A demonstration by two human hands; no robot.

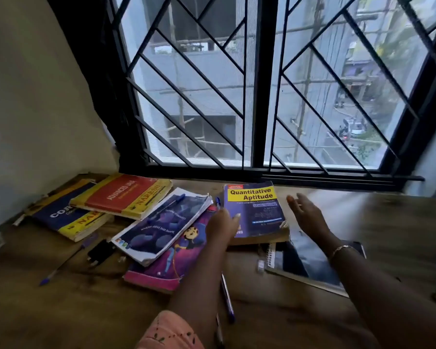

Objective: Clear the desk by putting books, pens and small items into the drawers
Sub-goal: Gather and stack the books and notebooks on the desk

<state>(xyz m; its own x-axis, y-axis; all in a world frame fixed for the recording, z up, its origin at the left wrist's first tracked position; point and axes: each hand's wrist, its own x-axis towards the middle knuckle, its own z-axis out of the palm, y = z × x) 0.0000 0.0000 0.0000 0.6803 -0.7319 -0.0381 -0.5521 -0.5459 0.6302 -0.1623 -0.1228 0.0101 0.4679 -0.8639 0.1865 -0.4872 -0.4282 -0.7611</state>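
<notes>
— Right of the Quantitative Aptitude book (254,210) there's open wooden worktop (400,222) out to the side wall, with the window grille (262,96) just behind the book. Hands?

— The right hand (306,214) hovers just right of the book, fingers spread, holding nothing. The left hand (223,224) is on its left edge, can't tell if it grips tbh. The book's front corner overlaps a spiral notebook (310,263). A pink book (161,270) crowds its left, and there's a purple pen (227,298) in front.

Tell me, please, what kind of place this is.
Likely a study corner in an upstairs room: a wooden desk under a barred window, strewn with textbooks like the Quantitative Aptitude book.
</notes>
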